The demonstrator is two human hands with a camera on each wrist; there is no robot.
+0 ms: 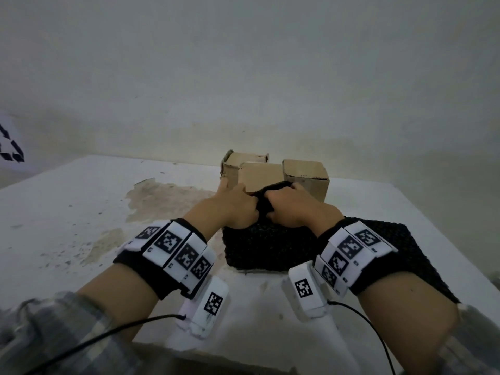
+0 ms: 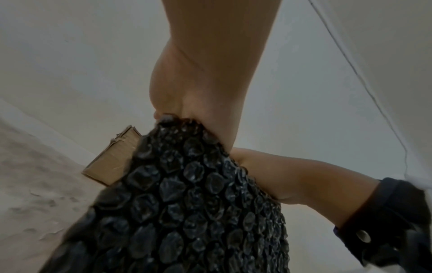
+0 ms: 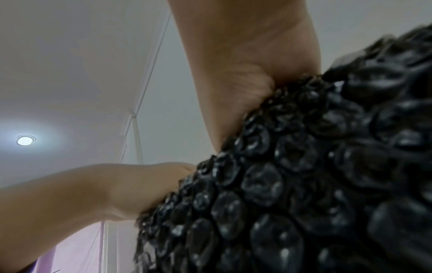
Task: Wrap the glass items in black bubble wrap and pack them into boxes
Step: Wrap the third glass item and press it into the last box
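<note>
A bundle of black bubble wrap (image 1: 266, 247) stands on the white table (image 1: 81, 212) right in front of me. My left hand (image 1: 234, 209) and right hand (image 1: 290, 209) both grip its gathered top edge, side by side. The wrist views show the wrap's bubbles (image 2: 187, 203) (image 3: 304, 175) close up, bunched under the left hand (image 2: 201, 110) and the right hand (image 3: 245, 83). Whatever is inside the wrap is hidden. More wrap (image 1: 414, 253) spreads under my right forearm. Brown cardboard boxes (image 1: 305, 177) stand just behind the bundle, with one corner (image 2: 112, 158) in the left wrist view.
The table has a brownish stain (image 1: 162, 198) left of the boxes. A plain wall (image 1: 243, 77) rises right behind the table. Its front edge (image 1: 216, 355) is near my body. A ceiling lamp (image 3: 25, 140) shows in the right wrist view.
</note>
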